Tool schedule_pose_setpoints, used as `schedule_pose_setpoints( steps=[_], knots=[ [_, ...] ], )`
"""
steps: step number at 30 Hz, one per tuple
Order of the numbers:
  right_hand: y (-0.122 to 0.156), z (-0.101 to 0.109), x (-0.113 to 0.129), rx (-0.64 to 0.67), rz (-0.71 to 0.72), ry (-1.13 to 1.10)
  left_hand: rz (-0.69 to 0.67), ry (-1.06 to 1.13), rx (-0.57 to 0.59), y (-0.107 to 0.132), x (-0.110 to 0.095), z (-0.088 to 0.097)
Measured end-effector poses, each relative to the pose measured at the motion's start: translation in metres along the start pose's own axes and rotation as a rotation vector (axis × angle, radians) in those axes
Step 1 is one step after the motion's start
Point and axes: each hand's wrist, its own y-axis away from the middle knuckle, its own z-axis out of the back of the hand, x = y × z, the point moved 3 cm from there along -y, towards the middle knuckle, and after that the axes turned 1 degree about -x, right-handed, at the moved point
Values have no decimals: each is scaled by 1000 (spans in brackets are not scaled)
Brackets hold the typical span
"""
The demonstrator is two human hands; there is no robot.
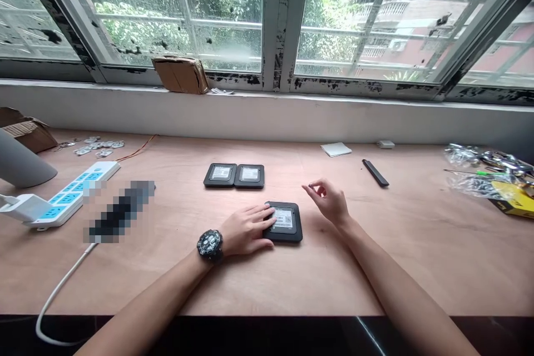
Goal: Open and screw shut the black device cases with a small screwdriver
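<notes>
My left hand (247,228), with a black watch (209,245) on its wrist, holds the left side of a flat black drive case (295,222) on the table. Its fingers lie over part of the white label and its thumb is by the front edge. To the right and apart from the case, my right hand (329,200) is raised a little, thumb and forefinger pinched on a small dark piece (311,186) too tiny to identify. Behind my left hand, two similar black drive cases with labels, a left one (221,174) and a right one (249,176), lie side by side.
A black bar (375,173), white pad (336,149) and small white block (386,144) lie at the right rear. Plastic bags (479,184) and a yellow box (517,206) are far right. At left are a power strip (79,192), blurred dark object (120,214) and white cable (62,283).
</notes>
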Motion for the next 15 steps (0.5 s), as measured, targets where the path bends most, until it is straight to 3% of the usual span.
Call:
schedule_pose_setpoints(
  steps=[4, 7, 10, 15],
  knots=[
    [2, 6, 9, -26, -1, -85, 127, -68, 6, 8, 29, 15],
    [4, 6, 19, -39, -68, -292, 260, -115, -43, 16, 43, 18],
    [8, 0, 27, -52, -130, -473, 317, -66, -39, 15, 38, 10],
    [14, -9, 29, -62, -156, -520, 230, 115, -21, -3, 12, -6]
  ],
)
